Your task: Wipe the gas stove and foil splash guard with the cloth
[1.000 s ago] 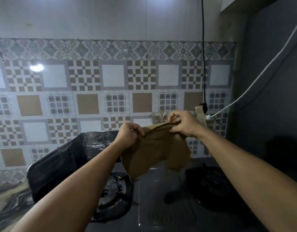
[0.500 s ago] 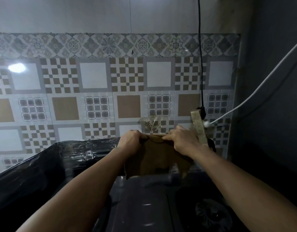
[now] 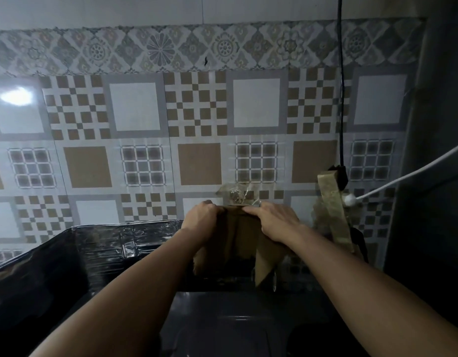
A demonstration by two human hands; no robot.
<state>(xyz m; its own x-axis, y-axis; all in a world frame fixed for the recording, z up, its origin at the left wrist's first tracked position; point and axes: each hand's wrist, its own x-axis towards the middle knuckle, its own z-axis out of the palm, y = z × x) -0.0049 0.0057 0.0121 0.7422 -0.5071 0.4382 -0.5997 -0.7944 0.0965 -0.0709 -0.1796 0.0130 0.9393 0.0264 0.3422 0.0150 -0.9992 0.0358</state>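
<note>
A brown cloth (image 3: pixel 238 238) hangs over the top edge of the back panel of the dark foil splash guard (image 3: pixel 114 243). My left hand (image 3: pixel 201 219) grips its upper left part and my right hand (image 3: pixel 274 221) presses on its upper right part, both at the guard's top edge. The cloth's lower end droops in front of the panel. The dark glass top of the gas stove (image 3: pixel 222 320) lies below, between my forearms. The burners are out of view.
The patterned tiled wall (image 3: pixel 197 124) rises right behind the guard. A black cable (image 3: pixel 340 86) hangs down at the right to a plug beside a wooden block (image 3: pixel 333 210). A white cord (image 3: pixel 413 173) runs off right. A dark wall (image 3: pixel 442 150) closes the right side.
Both hands have carried the cloth forward from above the stove to the guard's top edge. The view has closed in on the wall, and the burners have dropped out of sight.
</note>
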